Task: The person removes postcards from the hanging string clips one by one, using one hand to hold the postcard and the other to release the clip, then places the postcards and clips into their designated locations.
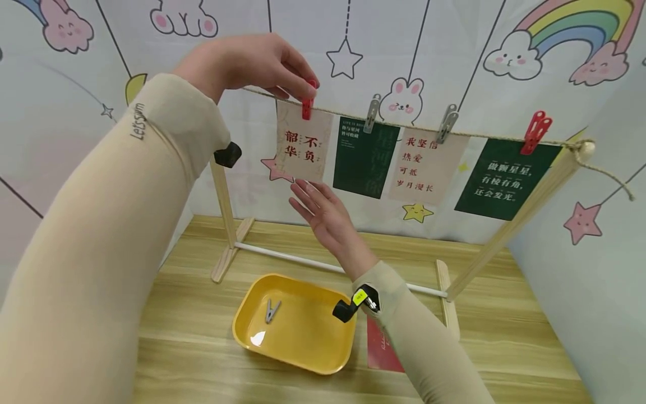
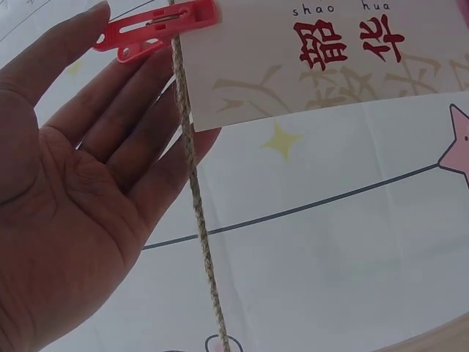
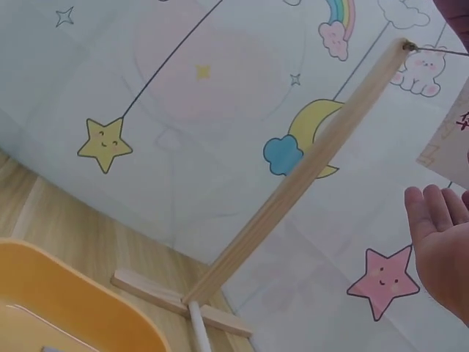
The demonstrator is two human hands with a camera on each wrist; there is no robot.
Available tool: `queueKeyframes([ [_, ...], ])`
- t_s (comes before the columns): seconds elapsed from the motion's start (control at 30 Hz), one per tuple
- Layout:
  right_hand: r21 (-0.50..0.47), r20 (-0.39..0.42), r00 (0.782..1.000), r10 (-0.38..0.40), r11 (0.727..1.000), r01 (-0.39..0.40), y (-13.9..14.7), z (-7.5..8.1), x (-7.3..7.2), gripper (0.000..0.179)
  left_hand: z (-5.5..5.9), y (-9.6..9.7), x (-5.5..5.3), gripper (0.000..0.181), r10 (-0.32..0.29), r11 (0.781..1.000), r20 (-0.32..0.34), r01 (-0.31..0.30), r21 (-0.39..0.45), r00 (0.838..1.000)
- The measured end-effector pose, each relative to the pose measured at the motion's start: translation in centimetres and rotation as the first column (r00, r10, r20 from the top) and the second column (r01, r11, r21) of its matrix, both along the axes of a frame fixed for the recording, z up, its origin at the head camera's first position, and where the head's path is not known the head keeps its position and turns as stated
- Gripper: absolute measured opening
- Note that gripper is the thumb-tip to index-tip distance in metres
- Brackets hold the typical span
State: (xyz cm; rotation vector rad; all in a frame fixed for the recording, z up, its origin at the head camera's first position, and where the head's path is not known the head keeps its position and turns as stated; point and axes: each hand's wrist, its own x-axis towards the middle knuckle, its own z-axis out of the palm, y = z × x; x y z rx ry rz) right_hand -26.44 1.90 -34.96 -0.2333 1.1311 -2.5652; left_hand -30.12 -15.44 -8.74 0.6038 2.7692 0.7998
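At the rope's left part, my left hand (image 1: 275,64) pinches a red clothespin (image 1: 307,106). That clothespin sits over the rope (image 2: 192,158) and the top of a cream card with red characters (image 1: 303,140). In the left wrist view the thumb touches the clothespin's handle end; the other fingers are behind it, partly hidden. Just below the cream card, my right hand (image 1: 328,216) is raised, fingers straight and holding nothing. Along the rope to the right hang a green card (image 1: 363,163), a pale card (image 1: 419,168) and another green card (image 1: 504,179), clipped with grey and red clothespins.
A yellow tray (image 1: 298,359) on the wooden table holds one grey clothespin (image 1: 271,311). Right of it lies a red card (image 1: 381,348), partly under the right forearm. Wooden posts (image 1: 530,202) on feet and a white bar (image 1: 292,258) form the rack before a cartoon-printed backdrop.
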Motion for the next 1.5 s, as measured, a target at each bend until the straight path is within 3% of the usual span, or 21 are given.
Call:
queueKeyframes([
  [0.23,-0.043,0.016,1.000,-0.001,0.999,0.001,-0.6,0.1,-0.1,0.037,-0.2,-0.2,-0.4,0.052,-0.004,0.999,0.066,0.001,0.039,0.998],
  [0.6,-0.084,0.035,0.999,-0.004,0.996,0.006,-1.1,0.4,0.0,0.033,-0.7,-0.3,-1.1,0.053,0.019,0.995,0.090,-0.028,0.095,0.996],
  [0.97,-0.032,-0.037,0.999,-0.007,0.999,0.006,-1.0,1.2,0.1,0.036,-0.9,-0.3,-1.4,0.052,0.029,0.986,0.121,-0.048,0.159,0.992],
  [1.5,0.019,-0.072,0.996,-0.048,0.999,0.049,-1.0,1.6,0.3,0.038,-1.4,-0.6,-0.9,0.052,0.043,0.985,0.033,-0.048,0.168,0.999],
])
